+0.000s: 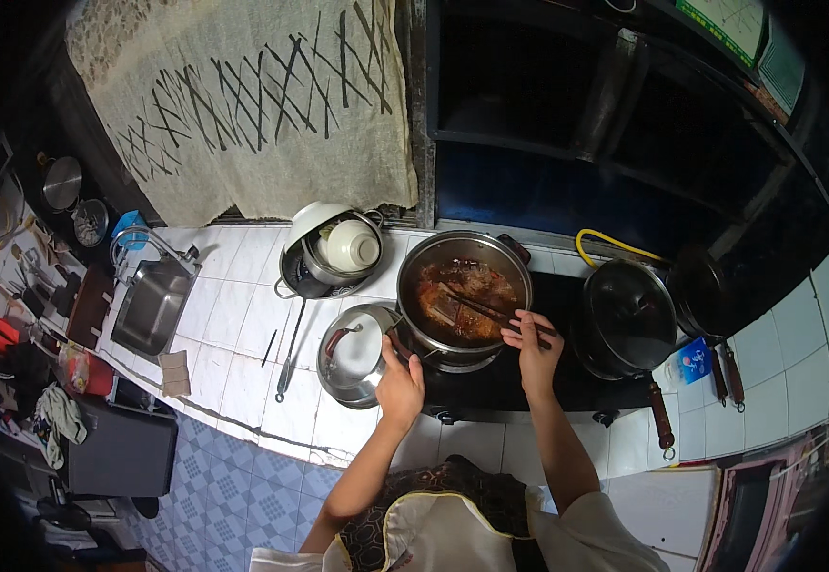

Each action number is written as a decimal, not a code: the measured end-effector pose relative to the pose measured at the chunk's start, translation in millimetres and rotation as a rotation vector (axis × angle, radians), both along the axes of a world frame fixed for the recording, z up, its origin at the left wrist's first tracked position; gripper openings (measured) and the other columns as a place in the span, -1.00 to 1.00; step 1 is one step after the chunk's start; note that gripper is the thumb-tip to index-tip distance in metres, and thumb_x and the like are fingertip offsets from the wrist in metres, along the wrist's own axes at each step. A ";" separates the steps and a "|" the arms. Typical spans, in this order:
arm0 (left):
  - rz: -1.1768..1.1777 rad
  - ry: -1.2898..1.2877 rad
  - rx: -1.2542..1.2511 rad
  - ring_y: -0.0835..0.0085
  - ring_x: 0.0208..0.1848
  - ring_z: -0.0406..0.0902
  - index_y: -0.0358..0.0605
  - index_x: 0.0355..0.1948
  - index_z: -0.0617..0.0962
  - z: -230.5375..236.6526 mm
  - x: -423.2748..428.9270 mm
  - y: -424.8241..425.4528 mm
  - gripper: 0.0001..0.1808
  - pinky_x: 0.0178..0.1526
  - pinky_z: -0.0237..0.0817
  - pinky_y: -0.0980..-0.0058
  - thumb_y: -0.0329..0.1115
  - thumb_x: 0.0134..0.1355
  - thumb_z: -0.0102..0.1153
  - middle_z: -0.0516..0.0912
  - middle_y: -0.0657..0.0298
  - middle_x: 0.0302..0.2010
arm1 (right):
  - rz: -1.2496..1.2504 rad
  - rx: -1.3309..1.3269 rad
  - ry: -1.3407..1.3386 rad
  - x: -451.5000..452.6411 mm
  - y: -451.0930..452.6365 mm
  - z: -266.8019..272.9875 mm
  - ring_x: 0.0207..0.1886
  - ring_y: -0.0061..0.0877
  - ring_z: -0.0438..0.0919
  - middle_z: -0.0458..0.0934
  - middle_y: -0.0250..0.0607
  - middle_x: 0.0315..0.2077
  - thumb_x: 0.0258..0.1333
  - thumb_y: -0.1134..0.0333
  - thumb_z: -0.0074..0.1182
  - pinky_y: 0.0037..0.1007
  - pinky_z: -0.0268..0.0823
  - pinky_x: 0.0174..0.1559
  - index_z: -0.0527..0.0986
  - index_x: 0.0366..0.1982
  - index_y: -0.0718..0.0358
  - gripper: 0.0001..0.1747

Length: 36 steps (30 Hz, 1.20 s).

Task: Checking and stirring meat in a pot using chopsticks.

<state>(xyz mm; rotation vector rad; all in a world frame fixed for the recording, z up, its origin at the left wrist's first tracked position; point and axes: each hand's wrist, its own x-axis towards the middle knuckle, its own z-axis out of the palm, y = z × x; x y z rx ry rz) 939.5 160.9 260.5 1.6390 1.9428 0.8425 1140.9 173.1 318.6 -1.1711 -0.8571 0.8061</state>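
My left hand [399, 386] grips the brown side handle [399, 344] of a stainless steel pot [406, 314] on the stove. In my right hand [537, 350] is a pair of dark chopsticks [482, 306], slanting left with their tips in the pot. Reddish-brown broth [486, 275] with chunks of food, perhaps meat, bubbles inside; the pieces around the tips are hard to make out. The pot's second handle [514, 247] sticks out at the far right. Just left of my left hand lies a shiny metal lid [357, 357] with a reddish-brown handle.
A lidded black pan [629, 314] with a wooden handle stands on the stove's [557, 300] right side. Stacked bowls [350, 247] sit behind the lid, near a long-handled utensil [285, 379]. At left are a sink [154, 307] and folded cloth [174, 373]. A blue packet [693, 360] lies right.
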 end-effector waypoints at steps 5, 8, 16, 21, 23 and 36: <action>0.001 -0.006 0.017 -0.14 -0.23 0.55 -0.29 0.32 -0.06 -1.8 -0.7 -0.1 -0.27 -0.19 0.36 0.08 -0.13 0.29 -0.15 0.56 -0.22 -0.12 | -0.019 -0.011 0.022 0.8 -1.0 0.1 -0.38 -0.36 0.65 0.58 0.04 -0.35 0.28 0.28 -0.06 -0.51 0.54 -0.36 0.47 -0.18 0.51 -0.64; 0.003 -0.010 -0.005 -0.15 -0.23 0.55 -0.29 0.33 -0.07 -0.4 0.1 0.4 -0.27 -0.19 0.36 0.07 -0.14 0.29 -0.14 0.56 -0.23 -0.12 | 0.004 -0.038 0.045 2.8 0.1 -0.1 -0.38 -0.36 0.65 0.57 0.05 -0.35 0.28 0.28 -0.05 -0.50 0.53 -0.36 0.47 -0.18 0.51 -0.65; -0.001 0.007 0.008 -0.17 -0.26 0.55 -0.30 0.32 -0.07 -0.8 0.1 0.8 -0.27 -0.18 0.35 0.07 -0.12 0.30 -0.16 0.57 -0.24 -0.16 | -0.089 0.087 0.018 8.7 3.1 7.0 -0.37 -0.40 0.64 0.58 0.01 -0.34 0.26 0.29 -0.03 -0.52 0.52 -0.33 0.47 -0.19 0.51 -0.66; 0.001 0.000 0.008 -0.17 -0.26 0.55 -0.31 0.32 -0.06 -3.3 -0.3 1.3 -0.27 -0.20 0.35 0.08 -0.11 0.30 -0.16 0.57 -0.24 -0.16 | -0.090 0.137 -0.182 11.0 11.5 6.7 -0.34 -0.46 0.64 0.58 -0.08 -0.35 0.25 0.32 -0.02 -0.55 0.51 -0.33 0.49 -0.19 0.47 -0.70; 0.001 0.002 0.009 -0.16 -0.27 0.55 -0.31 0.32 -0.06 -3.3 -0.2 0.9 -0.27 -0.20 0.35 0.08 -0.11 0.30 -0.16 0.57 -0.24 -0.16 | -0.055 0.110 -0.257 11.9 12.6 2.5 -0.34 -0.48 0.63 0.58 -0.11 -0.35 0.25 0.32 -0.01 -0.56 0.50 -0.34 0.50 -0.19 0.45 -0.71; -0.005 -0.013 0.028 -0.19 -0.31 0.55 -0.29 0.32 -0.07 -6.3 -0.5 1.8 -0.28 -0.23 0.35 0.03 -0.12 0.30 -0.18 0.56 -0.27 -0.17 | -0.098 0.022 -0.351 26.6 -1.8 16.6 -0.41 -0.55 0.62 0.57 -0.19 -0.41 0.21 0.39 -0.01 -0.61 0.48 -0.36 0.53 -0.26 0.40 -0.79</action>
